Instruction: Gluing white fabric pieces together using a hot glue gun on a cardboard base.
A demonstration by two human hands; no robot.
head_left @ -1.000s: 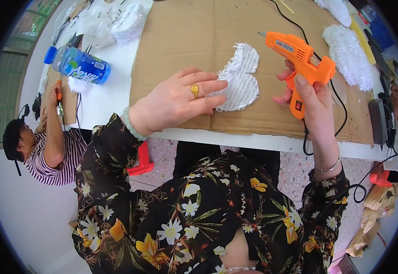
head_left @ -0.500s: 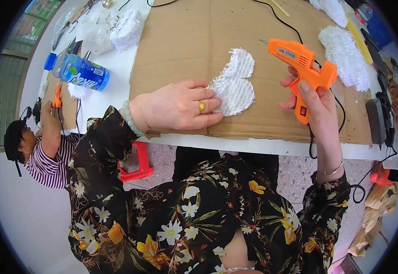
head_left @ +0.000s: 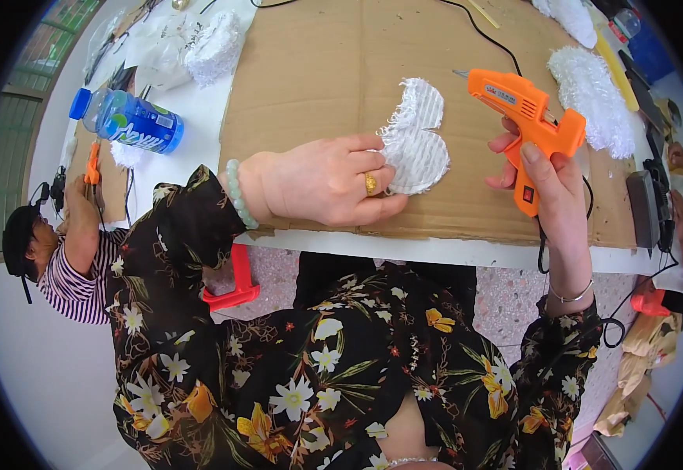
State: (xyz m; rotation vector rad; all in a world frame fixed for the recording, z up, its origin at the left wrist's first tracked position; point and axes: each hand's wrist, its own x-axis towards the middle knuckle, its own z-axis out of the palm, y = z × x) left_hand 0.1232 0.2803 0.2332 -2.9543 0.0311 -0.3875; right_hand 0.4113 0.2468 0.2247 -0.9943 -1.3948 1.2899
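Touching white two-lobed fabric piece [head_left: 421,158] on brown flat cardboard [head_left: 294,90] with left hand [head_left: 333,182]; cannot tell if pinching. Probably light, limp: take by rounded edge. Gripping orange plastic glue gun [head_left: 531,111] in right hand [head_left: 554,182].

White table [head_left: 466,248] with 1 brown cardboard sheet [head_left: 302,70] over much of it.
On the cardboard lie 1 ribbed white piece [head_left: 421,160] with 2 lobes and a black cord [head_left: 491,35] near the far edge; at its right side lies a fluffy white bundle [head_left: 590,102]. To its left, the table carries a blue-capped bottle [head_left: 134,124], clear plastic [head_left: 160,63] and a white tuft [head_left: 214,51].
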